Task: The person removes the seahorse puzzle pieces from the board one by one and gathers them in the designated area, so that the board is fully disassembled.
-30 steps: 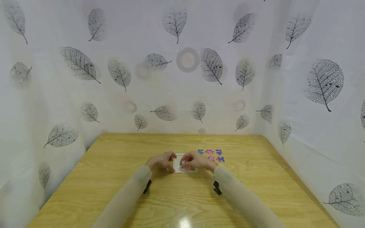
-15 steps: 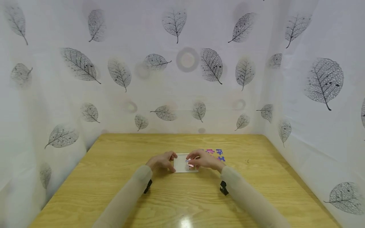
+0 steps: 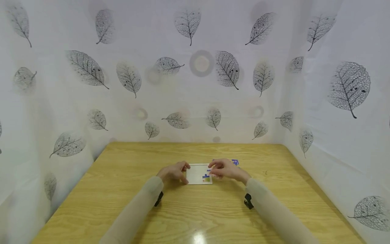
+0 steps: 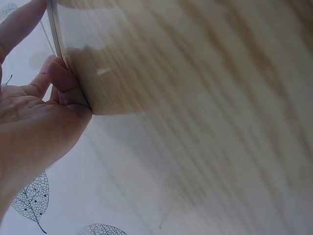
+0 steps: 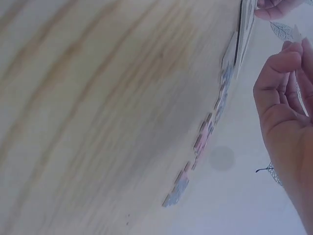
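A white puzzle tray point(image 3: 195, 174) lies flat on the table. My left hand point(image 3: 173, 171) grips its left side, thumb at the near corner and fingers towards the far one. Inside the tray's near right corner sits a blue, pink and green puzzle piece point(image 3: 206, 178). My right hand point(image 3: 226, 169) is over the tray's right edge and pinches another puzzle piece point(image 3: 209, 171) between thumb and fingertips. That held piece point(image 5: 296, 34) shows edge-on and pale in the right wrist view. Whether it touches the tray cannot be seen.
Loose puzzle pieces point(image 5: 203, 137) lie on the table right of the tray; in the head view my right hand hides most, leaving a blue piece point(image 3: 235, 162) showing. The wooden table point(image 3: 137, 154) is enclosed by a leaf-patterned curtain point(image 3: 182, 84).
My right hand has moved right across the tray with its puzzle piece, uncovering the piece in the near right corner. It now covers more loose pieces. The left hand has stayed at the tray.
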The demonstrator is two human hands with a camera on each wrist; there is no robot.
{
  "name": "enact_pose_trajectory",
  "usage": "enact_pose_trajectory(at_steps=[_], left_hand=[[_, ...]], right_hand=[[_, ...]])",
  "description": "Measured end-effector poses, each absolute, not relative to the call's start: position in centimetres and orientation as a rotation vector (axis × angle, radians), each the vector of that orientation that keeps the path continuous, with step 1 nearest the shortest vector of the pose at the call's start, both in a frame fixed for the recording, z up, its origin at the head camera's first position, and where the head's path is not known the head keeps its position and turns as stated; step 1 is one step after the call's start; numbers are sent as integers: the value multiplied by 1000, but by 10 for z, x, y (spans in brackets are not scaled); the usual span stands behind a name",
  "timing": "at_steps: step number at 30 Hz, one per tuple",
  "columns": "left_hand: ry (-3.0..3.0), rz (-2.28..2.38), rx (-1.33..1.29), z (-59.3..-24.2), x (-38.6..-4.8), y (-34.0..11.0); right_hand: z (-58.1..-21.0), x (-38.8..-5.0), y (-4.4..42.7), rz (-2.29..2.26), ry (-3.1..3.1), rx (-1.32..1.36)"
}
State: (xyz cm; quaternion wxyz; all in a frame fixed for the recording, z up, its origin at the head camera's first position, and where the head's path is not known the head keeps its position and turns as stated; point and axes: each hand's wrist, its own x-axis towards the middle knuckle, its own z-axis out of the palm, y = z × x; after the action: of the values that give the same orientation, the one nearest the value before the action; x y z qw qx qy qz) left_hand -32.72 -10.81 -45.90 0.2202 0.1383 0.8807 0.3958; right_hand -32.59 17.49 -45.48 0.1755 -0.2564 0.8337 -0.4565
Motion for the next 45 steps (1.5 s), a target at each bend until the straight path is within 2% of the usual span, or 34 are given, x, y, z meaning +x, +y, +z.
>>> enact_pose_trajectory(at_steps=[24, 34, 45], left_hand=[[2425, 1114, 355, -459, -329, -108], [2424, 1125, 325, -459, -327, -107], [2422, 1129, 324, -458, -327, -107]], right_hand=[[-447, -325, 215, -1215, 2428, -765], [-449, -323, 229, -1059, 2486, -656], [-453, -323, 231, -903, 2558, -677]])
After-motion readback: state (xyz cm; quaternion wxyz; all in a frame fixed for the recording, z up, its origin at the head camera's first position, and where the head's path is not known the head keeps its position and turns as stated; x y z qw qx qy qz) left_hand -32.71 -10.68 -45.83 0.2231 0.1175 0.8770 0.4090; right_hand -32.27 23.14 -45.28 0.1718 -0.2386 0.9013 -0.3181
